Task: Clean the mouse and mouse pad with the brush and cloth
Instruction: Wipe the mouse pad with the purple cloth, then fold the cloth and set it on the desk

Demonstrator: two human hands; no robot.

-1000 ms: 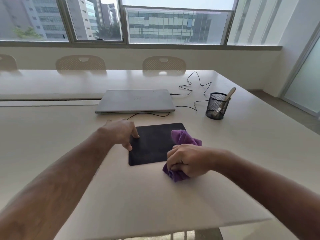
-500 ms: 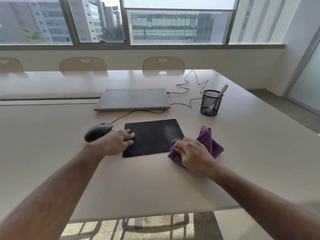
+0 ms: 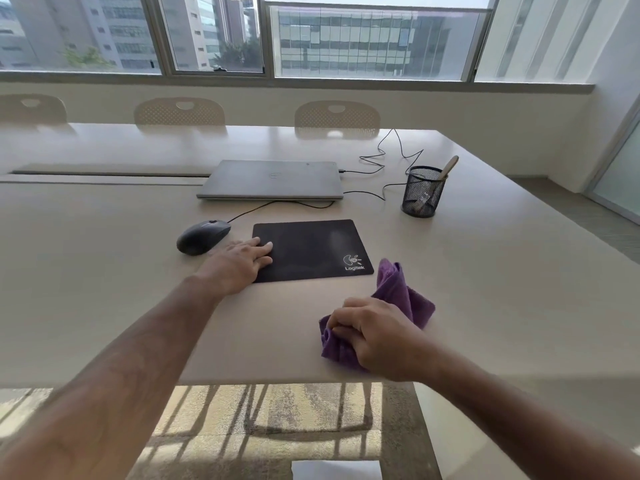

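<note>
A black mouse pad (image 3: 311, 249) with a white logo lies flat on the pale table (image 3: 485, 289). My left hand (image 3: 239, 263) rests palm down on its left edge, fingers spread. A black wired mouse (image 3: 202, 236) sits just left of the pad, beyond my left hand and not touched. My right hand (image 3: 372, 336) is closed on a bunched purple cloth (image 3: 405, 296), which lies on the table in front of the pad's right corner, off the pad. A brush with a pale handle (image 3: 448, 167) stands in a black mesh cup (image 3: 420, 192) at the right.
A closed grey laptop (image 3: 272, 180) lies behind the pad, with black cables (image 3: 384, 157) trailing to the right. The table's near edge (image 3: 277, 379) runs just below my right hand. Chairs (image 3: 337, 117) stand along the far side under the windows.
My right hand has dragged the purple cloth off the pad, toward me and to the right. My left hand has slid along the pad's left edge, and the mouse has come into sight.
</note>
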